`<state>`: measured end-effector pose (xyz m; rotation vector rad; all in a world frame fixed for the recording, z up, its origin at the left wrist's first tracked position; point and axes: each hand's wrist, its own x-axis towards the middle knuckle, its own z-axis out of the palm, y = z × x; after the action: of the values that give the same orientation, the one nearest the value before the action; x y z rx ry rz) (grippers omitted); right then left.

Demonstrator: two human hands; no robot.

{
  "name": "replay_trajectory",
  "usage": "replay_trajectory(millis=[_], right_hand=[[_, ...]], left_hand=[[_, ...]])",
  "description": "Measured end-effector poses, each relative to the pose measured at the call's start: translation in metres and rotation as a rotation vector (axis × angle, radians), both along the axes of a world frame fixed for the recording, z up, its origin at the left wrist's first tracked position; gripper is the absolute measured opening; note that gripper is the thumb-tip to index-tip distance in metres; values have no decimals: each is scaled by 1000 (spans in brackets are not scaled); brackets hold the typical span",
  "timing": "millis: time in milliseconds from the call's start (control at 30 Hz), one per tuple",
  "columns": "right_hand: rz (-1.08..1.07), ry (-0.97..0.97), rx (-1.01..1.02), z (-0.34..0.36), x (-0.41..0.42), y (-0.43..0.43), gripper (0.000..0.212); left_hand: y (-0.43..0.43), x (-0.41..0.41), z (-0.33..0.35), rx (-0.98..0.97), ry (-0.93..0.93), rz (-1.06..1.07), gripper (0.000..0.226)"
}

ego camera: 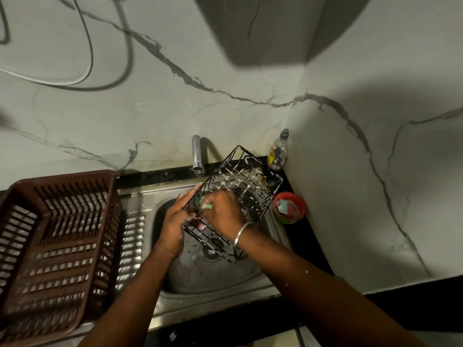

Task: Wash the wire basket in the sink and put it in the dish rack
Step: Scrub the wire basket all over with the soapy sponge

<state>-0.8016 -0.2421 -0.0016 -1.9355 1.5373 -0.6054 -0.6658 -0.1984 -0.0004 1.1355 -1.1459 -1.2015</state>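
Wire basket (240, 194) tilts above the sink (200, 279), long axis running lower centre to upper right. Left hand (175, 221) grips its near-left rim; right hand (221, 209) clenches a green sponge (204, 202) inside. Dish rack (57, 246) waits at lower left, nearer the left hand.

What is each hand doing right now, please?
Left hand: closed on the edge of the wire basket, keeping it tilted over the sink.
Right hand: closed on a green sponge, pressed against the basket.

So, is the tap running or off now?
Off, it seems: no water stream shows below the tap spout above the sink.
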Motion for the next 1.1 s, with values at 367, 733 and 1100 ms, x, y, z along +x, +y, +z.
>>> replay_trajectory(millis=[367,733,1100], right_hand=[[260,112,-47,6,7,10,21],[407,281,-110,25,-21,8,14],[136,332,-228,39,-41,-12,17]], left_hand=[[-12,3,-3,-30,-32,-15,65],[-15,9,-3,55,23,93,55],[-23,11,0,25,82,115,51]])
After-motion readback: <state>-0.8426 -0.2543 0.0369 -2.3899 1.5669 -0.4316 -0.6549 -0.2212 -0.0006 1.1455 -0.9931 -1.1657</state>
